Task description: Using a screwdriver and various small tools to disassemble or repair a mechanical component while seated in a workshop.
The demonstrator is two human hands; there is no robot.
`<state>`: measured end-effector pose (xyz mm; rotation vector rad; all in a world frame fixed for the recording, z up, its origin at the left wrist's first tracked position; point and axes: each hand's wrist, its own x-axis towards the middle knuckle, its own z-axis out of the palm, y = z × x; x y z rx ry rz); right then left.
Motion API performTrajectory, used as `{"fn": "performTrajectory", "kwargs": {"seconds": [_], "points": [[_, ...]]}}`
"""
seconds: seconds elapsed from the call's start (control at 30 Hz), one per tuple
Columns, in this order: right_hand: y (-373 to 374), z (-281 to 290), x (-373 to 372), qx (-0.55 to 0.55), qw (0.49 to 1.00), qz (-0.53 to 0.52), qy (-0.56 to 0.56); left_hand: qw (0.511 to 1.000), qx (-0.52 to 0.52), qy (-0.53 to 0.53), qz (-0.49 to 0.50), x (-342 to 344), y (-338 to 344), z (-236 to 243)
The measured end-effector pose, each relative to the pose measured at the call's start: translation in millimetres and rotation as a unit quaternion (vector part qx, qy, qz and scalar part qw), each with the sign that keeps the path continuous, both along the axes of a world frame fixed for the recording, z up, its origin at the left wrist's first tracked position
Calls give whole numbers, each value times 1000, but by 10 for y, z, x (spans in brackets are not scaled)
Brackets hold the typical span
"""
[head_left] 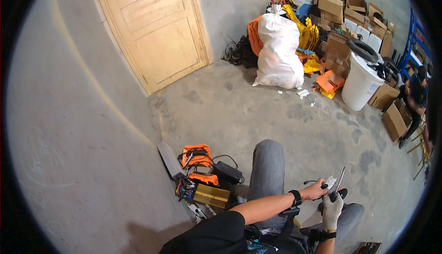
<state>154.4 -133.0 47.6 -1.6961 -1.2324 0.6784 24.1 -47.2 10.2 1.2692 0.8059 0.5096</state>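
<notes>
My left hand [315, 191] pinches 1 white part [330, 181], my gloved right hand [332, 213] grips 1 metal-shafted tool [340, 179]; 1 gold box [212, 196] lies near the left edge of the floor [207, 111].

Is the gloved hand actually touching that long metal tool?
Touching. The head view shows the gloved right hand closed around the dark handle of the tool.

The bare left grip [315, 191] is holding a small whitish part [330, 181]; the gloved right grip [332, 211] is clasping a metal-shafted tool [340, 179].
</notes>
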Motion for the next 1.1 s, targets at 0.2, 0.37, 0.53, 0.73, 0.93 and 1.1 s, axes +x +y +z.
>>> {"fn": "performTrajectory", "kwargs": {"seconds": [0.2,0.37,0.53,0.73,0.93,1.1], "points": [[-34,308,-167,-79,978,-2,194,1000,-4,-18,-4,-3,-6,-72],[-24,150,-33,-34,999,-12,5,999,-37,10,-20,-7,-19,96],[-29,150,-120,18,985,-2,-173,1000,-23,-9,12,48,1,-110],[-48,121,-158,62,987,-31,-145,999,26,-8,25,85,15,-205],[-29,159,-50,-10,999,12,-50,999,37,-16,-7,16,4,-63],[-64,365,-170,-83,983,-7,162,998,25,-63,-19,12,-4,-73]]}}
